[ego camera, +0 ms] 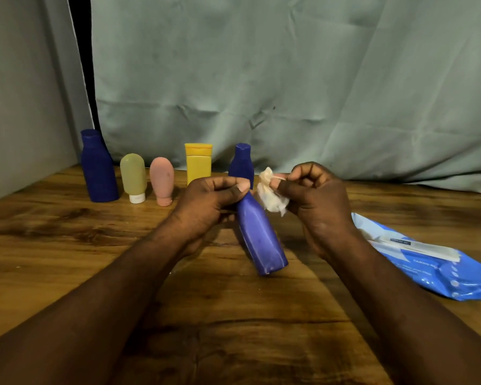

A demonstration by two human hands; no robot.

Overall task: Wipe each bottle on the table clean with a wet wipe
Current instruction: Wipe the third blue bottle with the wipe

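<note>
Neck and cap of the blue bottle [261,240] are hidden inside your left hand [217,201], whose fingers curl tight round that end with the thumb laid over the top. The bottle hangs tilted over the middle of the table [67,259], base toward you; whether the base touches the wood is hard to tell. Your right hand [314,195] pinches a wipe [271,195] between thumb and forefinger, pressing it against the bottle's upper side, just beside your left thumb. Your left knuckles cover the foot of the yellow tube [197,162] and part of the small dark bottle [242,163] in the back row. The pack of wipes [428,262] on your right is cut by the picture's edge, and its print is too blurred to read.

The held bottle is smooth, glossy plastic, flat-sided and widening to the base. The wipe is white, damp-looking and crumpled into a wad. The big dark bottle [99,168] at the far left looks matte, with sloped shoulders. The green tube [133,176] and pink tube [162,180] are rounded, standing on their caps. The table is dark-grained wood; a creased grey-green cloth [289,79] hangs behind
</note>
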